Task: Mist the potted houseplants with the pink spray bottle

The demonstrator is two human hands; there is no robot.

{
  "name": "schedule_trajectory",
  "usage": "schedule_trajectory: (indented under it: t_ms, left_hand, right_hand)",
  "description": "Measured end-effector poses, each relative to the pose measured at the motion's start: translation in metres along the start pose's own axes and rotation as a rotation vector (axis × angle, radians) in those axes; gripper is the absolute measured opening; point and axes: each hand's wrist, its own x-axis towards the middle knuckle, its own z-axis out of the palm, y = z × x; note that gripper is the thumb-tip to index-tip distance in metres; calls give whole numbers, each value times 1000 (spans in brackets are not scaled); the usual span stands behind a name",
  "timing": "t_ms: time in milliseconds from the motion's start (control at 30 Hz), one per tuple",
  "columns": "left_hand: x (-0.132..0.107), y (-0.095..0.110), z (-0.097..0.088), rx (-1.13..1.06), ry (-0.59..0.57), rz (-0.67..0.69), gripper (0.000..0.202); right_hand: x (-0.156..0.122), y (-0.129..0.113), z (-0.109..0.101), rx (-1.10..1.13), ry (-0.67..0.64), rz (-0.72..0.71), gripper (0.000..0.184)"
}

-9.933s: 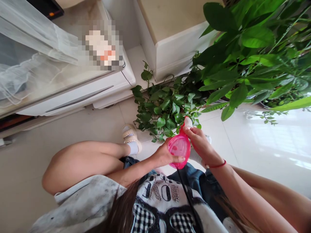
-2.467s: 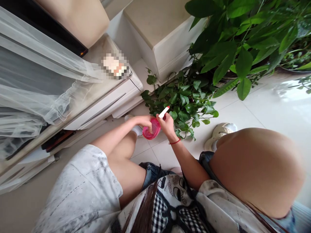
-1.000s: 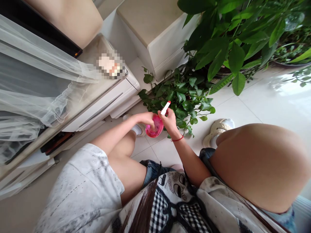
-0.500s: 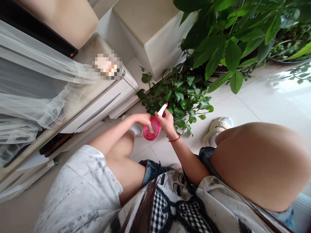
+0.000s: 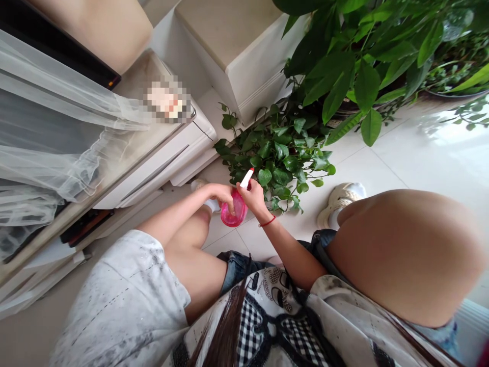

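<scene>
Translucent pink plastic, the spray bottle (image 5: 239,209) has shifted left, I see; the left hand (image 5: 222,193) clasps its body, the right hand (image 5: 255,198) grips its white, red-tipped head (image 5: 246,178) near leafy green vines (image 5: 284,153).

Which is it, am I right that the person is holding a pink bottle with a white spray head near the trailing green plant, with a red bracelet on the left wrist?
Not quite: the head view shows the red bracelet on the right wrist. The rest is right.
</scene>
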Motion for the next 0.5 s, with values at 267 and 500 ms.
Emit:
schedule_trajectory:
  t_ms: [267, 500]
  left_hand:
    - [2, -5, 1, 3, -1, -1, 40]
    - [-5, -4, 25, -13, 56, 2, 42]
  right_hand:
    - [-3, -1, -1, -30, 9, -32, 30]
    - [-15, -2, -6, -6, -53, -42, 24]
